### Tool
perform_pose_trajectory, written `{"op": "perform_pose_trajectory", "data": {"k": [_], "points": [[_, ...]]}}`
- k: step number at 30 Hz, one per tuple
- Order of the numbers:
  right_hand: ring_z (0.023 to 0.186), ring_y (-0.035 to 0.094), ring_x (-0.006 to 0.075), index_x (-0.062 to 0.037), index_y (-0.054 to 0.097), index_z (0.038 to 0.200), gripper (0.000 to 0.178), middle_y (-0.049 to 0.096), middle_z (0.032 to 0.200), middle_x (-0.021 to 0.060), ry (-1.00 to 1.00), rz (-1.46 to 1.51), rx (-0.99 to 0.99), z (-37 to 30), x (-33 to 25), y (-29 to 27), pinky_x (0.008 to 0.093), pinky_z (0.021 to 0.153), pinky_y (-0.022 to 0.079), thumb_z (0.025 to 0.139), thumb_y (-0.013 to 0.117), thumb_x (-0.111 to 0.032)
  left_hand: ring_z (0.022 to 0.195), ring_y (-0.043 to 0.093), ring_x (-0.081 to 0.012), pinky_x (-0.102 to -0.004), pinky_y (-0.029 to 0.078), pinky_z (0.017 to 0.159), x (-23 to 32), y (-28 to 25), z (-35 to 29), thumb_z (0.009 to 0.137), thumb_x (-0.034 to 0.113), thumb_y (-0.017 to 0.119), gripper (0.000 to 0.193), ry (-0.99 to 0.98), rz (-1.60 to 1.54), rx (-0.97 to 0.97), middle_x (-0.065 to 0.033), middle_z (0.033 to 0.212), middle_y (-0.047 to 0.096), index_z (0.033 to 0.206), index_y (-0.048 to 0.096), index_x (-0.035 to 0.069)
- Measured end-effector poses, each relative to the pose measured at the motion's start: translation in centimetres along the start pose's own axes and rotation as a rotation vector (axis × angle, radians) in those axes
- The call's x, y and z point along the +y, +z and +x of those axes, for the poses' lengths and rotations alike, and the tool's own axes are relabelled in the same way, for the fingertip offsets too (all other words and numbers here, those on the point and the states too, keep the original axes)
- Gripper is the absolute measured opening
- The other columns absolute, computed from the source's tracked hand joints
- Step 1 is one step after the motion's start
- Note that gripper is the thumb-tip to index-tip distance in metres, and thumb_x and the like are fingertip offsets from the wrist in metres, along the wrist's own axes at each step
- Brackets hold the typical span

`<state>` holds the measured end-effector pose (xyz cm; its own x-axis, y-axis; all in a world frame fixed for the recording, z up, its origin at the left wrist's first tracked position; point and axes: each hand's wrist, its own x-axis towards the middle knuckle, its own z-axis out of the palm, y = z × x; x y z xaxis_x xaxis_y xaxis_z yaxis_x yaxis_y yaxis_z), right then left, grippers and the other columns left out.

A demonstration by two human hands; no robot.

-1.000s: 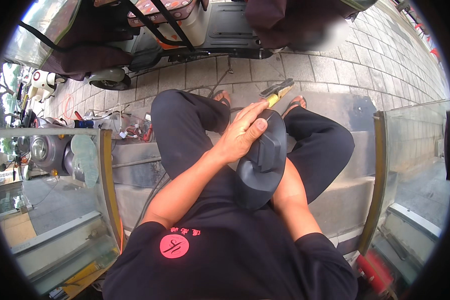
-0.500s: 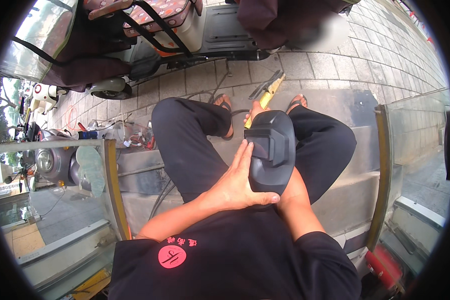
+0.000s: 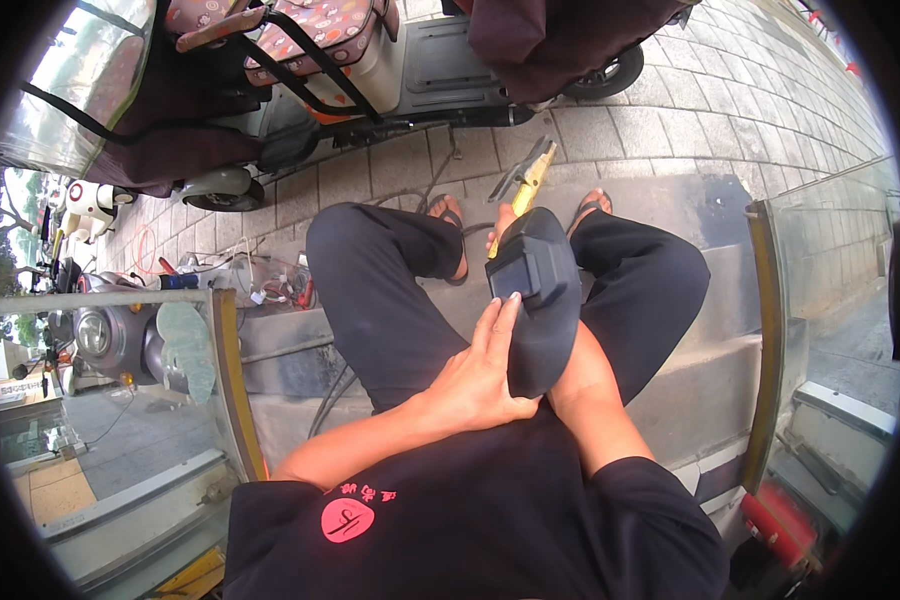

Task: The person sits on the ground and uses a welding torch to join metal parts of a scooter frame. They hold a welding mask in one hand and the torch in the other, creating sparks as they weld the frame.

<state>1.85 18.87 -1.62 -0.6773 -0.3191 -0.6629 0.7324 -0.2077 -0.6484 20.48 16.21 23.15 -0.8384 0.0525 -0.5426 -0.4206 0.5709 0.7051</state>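
My left hand (image 3: 472, 378) grips a black welding mask (image 3: 542, 335) by its near left edge. Two fingertips rest beside the raised rectangular window frame, and the thumb is at the lower rim. Held over my lap, the mask is tilted and covers part of my right forearm. Beyond its far end, my right hand (image 3: 503, 222) is closed around a yellow welding electrode holder (image 3: 532, 182), mostly hidden by the mask. The holder's jaws point away from me over the step, with no rod visible in them.
A covered electric tricycle (image 3: 450, 65) stands ahead on the paving. Dark cables (image 3: 440, 170) run near my feet. Tools and wires lie in a clutter (image 3: 270, 275) at left. Glass panels with yellowish edges (image 3: 238, 385) flank the steps; a red object (image 3: 780, 525) is at lower right.
The mask has turned more edge-on, its window facing further left. The electrode holder's jaws have shifted slightly left. Both hands keep their grips.
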Motion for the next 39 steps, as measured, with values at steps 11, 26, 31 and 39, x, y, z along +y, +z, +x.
{"op": "perform_pose_trajectory", "data": {"k": [11,26,31,39], "points": [[0.052,0.056,0.0167,-0.0043,0.054,0.1,0.023,0.057,0.074,0.0057,0.022,-0.027,0.262,1.8,-1.3,2.9,0.0361,0.046,0.048,0.093,0.069,-0.019,0.082,0.072,-0.0229,-0.0351,0.066,0.058,-9.6,-8.7,-1.5,0.105,0.009,0.05,0.032,-0.145,-0.833,0.38,-0.0126,0.108,0.066,0.134,0.053,-0.004],[0.05,0.056,0.0149,-0.0037,0.054,0.1,0.024,0.058,0.074,0.0056,0.039,-0.051,0.211,6.6,-0.5,3.6,0.0339,0.043,0.051,0.094,0.068,-0.022,0.086,0.074,-0.0226,-0.036,0.065,0.061,-15.0,-23.9,11.3,0.098,0.028,0.076,0.042,0.031,-0.671,0.643,-0.0097,0.112,0.072,0.128,0.063,0.002],[0.05,0.056,0.015,-0.0036,0.054,0.1,0.023,0.058,0.075,0.0058,0.044,-0.007,0.22,7.5,0.1,3.7,0.0338,0.042,0.05,0.095,0.068,-0.022,0.091,0.074,-0.0247,-0.0397,0.065,0.065,-15.2,-24.9,13.3,0.096,0.025,0.078,0.038,-0.024,-0.787,0.626,-0.0099,0.113,0.073,0.127,0.065,0.005],[0.05,0.057,0.0155,-0.0037,0.054,0.102,0.023,0.059,0.075,0.006,0.057,0.018,0.202,7.7,0.2,3.6,0.0342,0.042,0.05,0.096,0.067,-0.022,0.101,0.072,-0.0281,-0.0486,0.066,0.077,-15.0,-25.1,14.4,0.1,0.017,0.072,0.035,-0.148,-0.83,0.645,-0.009,0.123,0.068,0.132,0.061,0.008]]}}
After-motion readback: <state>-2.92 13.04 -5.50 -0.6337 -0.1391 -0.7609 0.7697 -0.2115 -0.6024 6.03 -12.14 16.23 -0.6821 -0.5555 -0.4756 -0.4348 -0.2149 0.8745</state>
